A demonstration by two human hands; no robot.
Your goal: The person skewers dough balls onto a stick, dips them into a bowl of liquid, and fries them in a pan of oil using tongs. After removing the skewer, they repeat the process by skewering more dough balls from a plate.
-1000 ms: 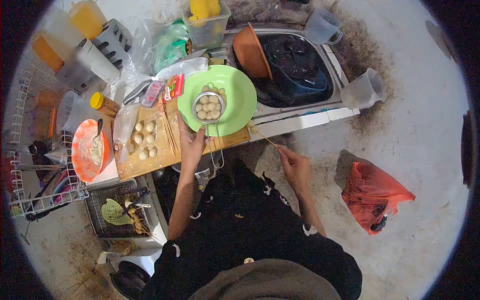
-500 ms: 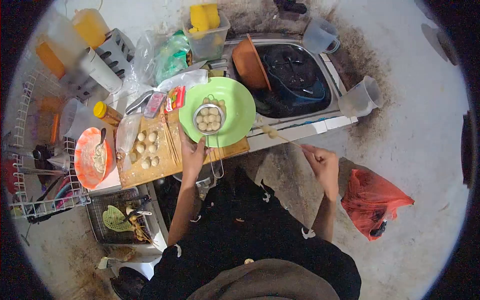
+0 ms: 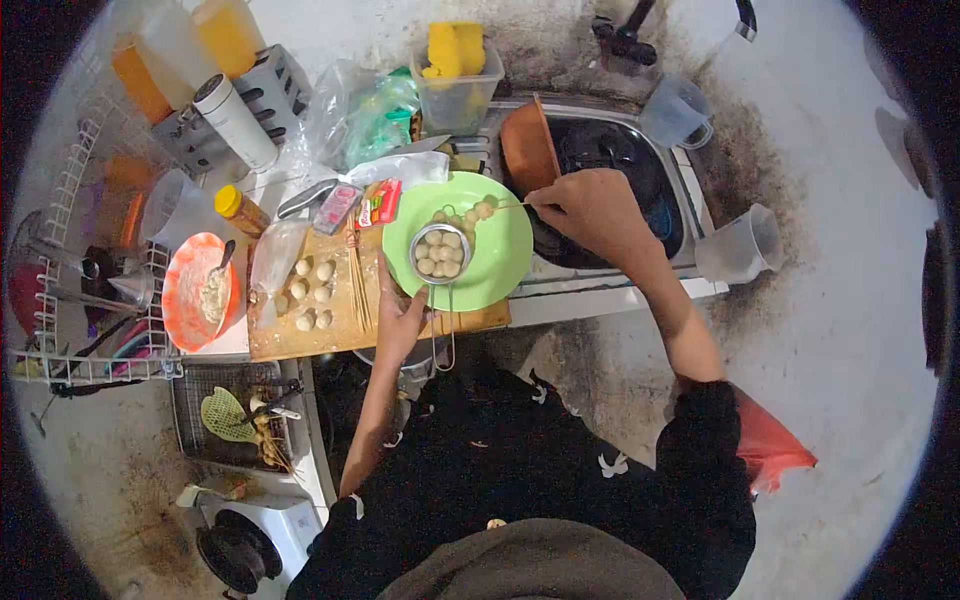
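My left hand [image 3: 400, 325] grips the near rim of a light green plate [image 3: 505, 265], thumb on top beside the wire handle of a small strainer. The strainer [image 3: 412, 262] rests over the plate and holds several round, pale dough balls [image 3: 438, 252]. My right hand [image 3: 595, 215] is closed in a pinch on the bare end of a thin bamboo skewer [image 3: 513, 206]. Balls threaded on the skewer's far end [image 3: 485, 210] are over the plate's upper right part, close to other balls lying behind the strainer.
A wooden board [image 3: 345, 345] carries more dough balls and loose skewers [image 3: 358, 285]. An orange-red bowl [image 3: 180, 300] with a spoon stands to the left. Behind the plate are a knife [image 3: 440, 145] and a red packet [image 3: 380, 204]. A sink [image 3: 680, 205] with a brown basin [image 3: 528, 150] lies right.
My right hand has swung up and left from beyond the counter edge, bringing the skewer over the plate. My left hand stays on the plate. The camera view has shifted slightly.
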